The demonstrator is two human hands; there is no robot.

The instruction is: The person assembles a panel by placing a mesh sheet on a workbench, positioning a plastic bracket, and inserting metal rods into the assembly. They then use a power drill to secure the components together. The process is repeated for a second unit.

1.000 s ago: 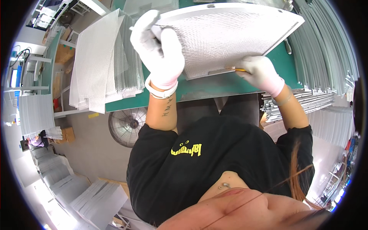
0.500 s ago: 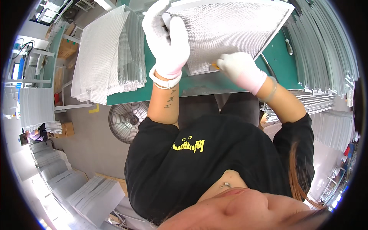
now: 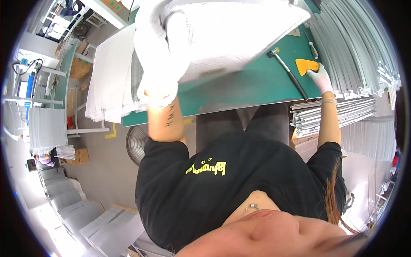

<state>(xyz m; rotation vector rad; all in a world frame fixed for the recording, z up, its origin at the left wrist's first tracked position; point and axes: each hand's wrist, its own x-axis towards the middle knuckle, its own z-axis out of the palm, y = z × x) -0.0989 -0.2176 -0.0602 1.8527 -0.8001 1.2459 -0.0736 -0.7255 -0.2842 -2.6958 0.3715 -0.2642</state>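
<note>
My left hand [image 3: 165, 51], in a white glove, grips the left edge of a framed silvery mesh panel [image 3: 239, 40]. The panel is lifted and tilted off the green table [image 3: 252, 83]; glare washes out part of it, and the fingertips are hard to make out. Over at the table's right side, my gloved right hand [image 3: 320, 80] has its fingers on a flat yellow scraper [image 3: 305, 67], which lies at the tabletop. Between the panel and that hand rests a black-handled mallet [image 3: 290, 73].
Loose mesh sheets [image 3: 109, 73] are stacked at the table's left. A screwdriver [image 3: 314, 50] lies by tall rows of grey frame strips [image 3: 355, 47] on the right. More metal strips [image 3: 334, 115] sit below the right edge. A floor fan [image 3: 136, 145] stands below left.
My left hand has raised and tilted the panel, shifting it left. My right hand has carried the yellow scraper from the panel's lower edge to the table's right side. The mallet shows more fully.
</note>
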